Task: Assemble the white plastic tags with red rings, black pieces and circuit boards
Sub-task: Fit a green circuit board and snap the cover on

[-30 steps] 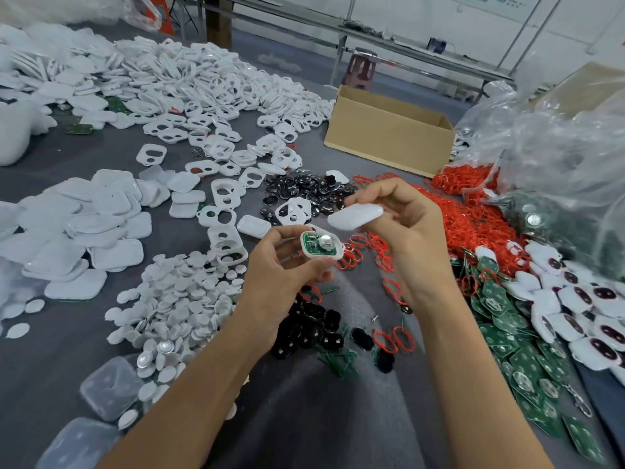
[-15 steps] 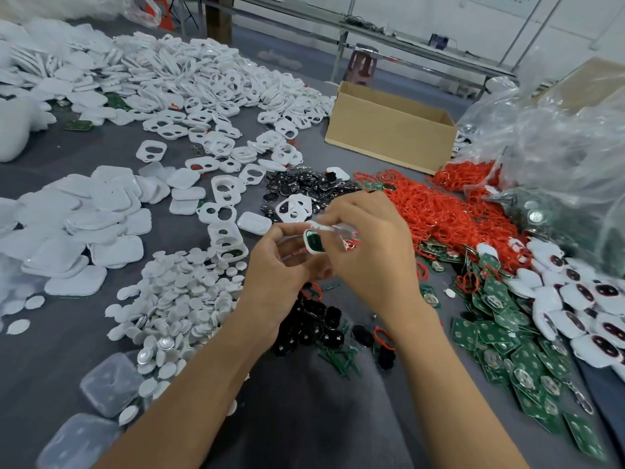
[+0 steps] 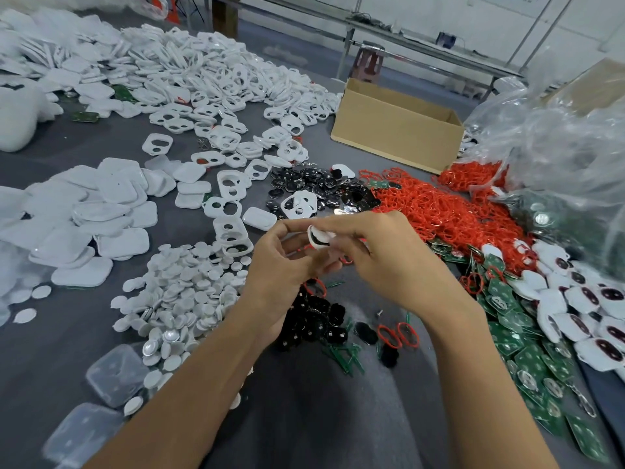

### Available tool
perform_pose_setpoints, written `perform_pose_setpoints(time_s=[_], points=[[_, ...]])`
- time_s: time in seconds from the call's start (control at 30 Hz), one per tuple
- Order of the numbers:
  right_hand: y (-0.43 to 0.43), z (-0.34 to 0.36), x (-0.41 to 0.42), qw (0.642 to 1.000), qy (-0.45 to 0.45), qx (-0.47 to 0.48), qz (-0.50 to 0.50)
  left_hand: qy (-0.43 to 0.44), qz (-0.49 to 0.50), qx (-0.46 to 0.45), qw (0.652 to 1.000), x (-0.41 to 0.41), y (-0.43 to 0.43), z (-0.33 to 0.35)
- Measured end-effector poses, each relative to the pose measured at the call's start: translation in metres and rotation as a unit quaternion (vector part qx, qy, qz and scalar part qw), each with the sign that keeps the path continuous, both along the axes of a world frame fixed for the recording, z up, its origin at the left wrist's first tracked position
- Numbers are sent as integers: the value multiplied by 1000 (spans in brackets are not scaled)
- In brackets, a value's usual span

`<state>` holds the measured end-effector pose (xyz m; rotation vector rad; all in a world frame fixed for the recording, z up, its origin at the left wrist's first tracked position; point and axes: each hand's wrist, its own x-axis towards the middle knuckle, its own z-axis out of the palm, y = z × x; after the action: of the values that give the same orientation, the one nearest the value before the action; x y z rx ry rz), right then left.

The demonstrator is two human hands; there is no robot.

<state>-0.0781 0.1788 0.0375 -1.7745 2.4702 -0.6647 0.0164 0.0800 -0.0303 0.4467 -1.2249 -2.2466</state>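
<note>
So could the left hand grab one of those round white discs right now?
Probably not yet: the left hand holds the white tag with the right hand. The disc pile lies close beside it, nothing between.

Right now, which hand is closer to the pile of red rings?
Right. The right hand is held just left of the pile of red rings, near its edge; the left hand is farther away, beyond the right hand.

I count one cardboard box (image 3: 395, 130), two clear cases (image 3: 116, 374), one white tag (image 3: 319, 236), left hand (image 3: 280, 265) plus right hand (image 3: 389, 262); heaps uncountable.
</note>
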Motion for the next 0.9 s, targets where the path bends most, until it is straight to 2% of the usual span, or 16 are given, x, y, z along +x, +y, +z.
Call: perform_pose_setpoints(time_s=[0.33, 0.67, 0.77, 0.9], points=[[4, 0, -7, 995, -86, -30, -36, 12, -38, 10, 999, 1, 3, 4], [5, 0, -9, 999, -36, -11, -32, 1, -53, -2, 999, 3, 4, 5], [5, 1, -8, 999, -43, 1, -33, 14, -71, 31, 997, 2, 3, 4], [7, 4, -7, 999, -33, -2, -38, 51, -113, 124, 984, 2, 0, 5]])
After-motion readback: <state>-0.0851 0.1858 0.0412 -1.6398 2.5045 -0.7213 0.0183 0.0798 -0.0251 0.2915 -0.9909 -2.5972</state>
